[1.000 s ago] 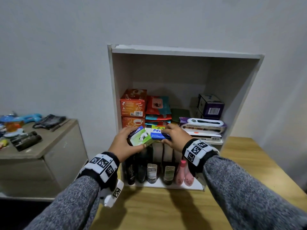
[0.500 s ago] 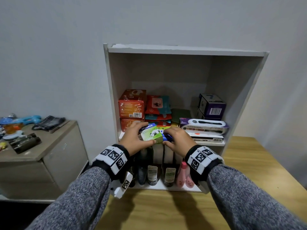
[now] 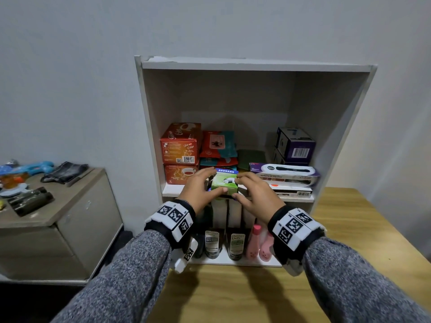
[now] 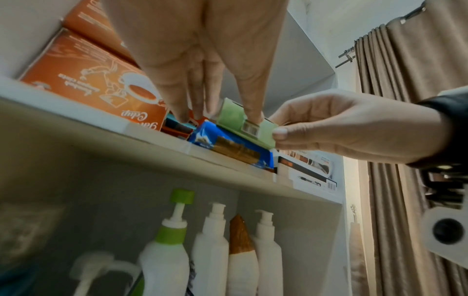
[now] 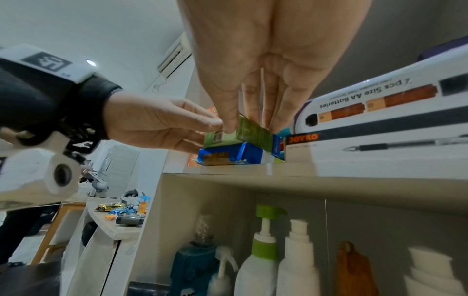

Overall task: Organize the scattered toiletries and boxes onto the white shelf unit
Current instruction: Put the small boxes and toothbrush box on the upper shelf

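- White shelf unit [image 3: 149, 127], centre of my head view, two compartments; upper one holds orange tea boxes [image 3: 180, 144] stacked at left, red and teal pouches [image 3: 219, 148] beside them, purple box [image 3: 295, 145] at back right, a long white-and-purple pack [image 3: 284, 171] lying on a pen box [image 3: 293, 193] at right
- Green box [image 3: 225, 184], front middle of the upper board, resting on a blue box [image 4: 228, 146]
- My left hand [image 3: 200, 190] pinches the green box's left end, thumb at the front, fingers over the top; my right hand [image 3: 254, 194] pinches its right end the same way
- Lower compartment: dark bottles [image 3: 235, 245] and pink bottles [image 3: 258, 243] in the front row
- Wrist views alone show the white pump bottles [image 4: 210, 250] standing behind, one green-capped [image 5: 263, 240], and the blue box reaching the board's front edge
- Open room: the upper compartment's tall space above the stock; bare wooden table [image 3: 233, 294] in front
- Grey cabinet [image 3: 77, 220] at frame left carries loose oddments
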`<state>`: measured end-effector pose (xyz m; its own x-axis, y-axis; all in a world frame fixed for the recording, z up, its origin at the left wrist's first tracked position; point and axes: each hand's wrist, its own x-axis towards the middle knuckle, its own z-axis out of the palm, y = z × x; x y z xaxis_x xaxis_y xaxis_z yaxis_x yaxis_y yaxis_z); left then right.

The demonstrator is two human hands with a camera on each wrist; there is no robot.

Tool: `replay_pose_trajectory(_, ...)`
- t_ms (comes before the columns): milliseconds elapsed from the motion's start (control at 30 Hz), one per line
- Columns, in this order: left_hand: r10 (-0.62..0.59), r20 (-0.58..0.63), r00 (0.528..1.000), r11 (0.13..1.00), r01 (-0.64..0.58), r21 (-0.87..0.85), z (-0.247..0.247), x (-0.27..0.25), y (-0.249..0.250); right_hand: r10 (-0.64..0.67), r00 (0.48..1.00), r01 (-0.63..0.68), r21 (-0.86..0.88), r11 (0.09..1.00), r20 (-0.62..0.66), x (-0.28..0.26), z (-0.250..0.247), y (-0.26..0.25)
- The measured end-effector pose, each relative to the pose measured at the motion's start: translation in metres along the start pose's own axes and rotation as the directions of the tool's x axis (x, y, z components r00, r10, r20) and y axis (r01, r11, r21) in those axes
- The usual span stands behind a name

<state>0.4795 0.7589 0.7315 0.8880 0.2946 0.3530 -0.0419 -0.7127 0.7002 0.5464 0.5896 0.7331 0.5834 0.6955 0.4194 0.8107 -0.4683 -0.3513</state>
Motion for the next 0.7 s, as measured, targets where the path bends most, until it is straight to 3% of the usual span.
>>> replay_pose_trajectory(200, -0.127, -0.162, 0.979, 0.986, 0.107, -0.124, 0.017, -0.02, -0.013, -0.008, 1.0, 0.009, -0.018, 1.0, 0.009, 0.004, -0.002, -0.004)
replay_pose_trajectory(467, -0.16, -0.171, 0.972, 0.955, 0.108, -0.277, 0.029, -0.018, -0.003, 0.004, 1.0, 0.0, -0.129, 0.992, 0.031, 0.008, -0.006, -0.004)
replay_pose_trajectory(700, -0.155, -0.146, 0.977, 0.95, 0.107, -0.292, 0.037, -0.014, 0.006, 0.031, 0.999, -0.028, -0.167, 0.985, 0.015, 0.008, -0.009, 0.001)
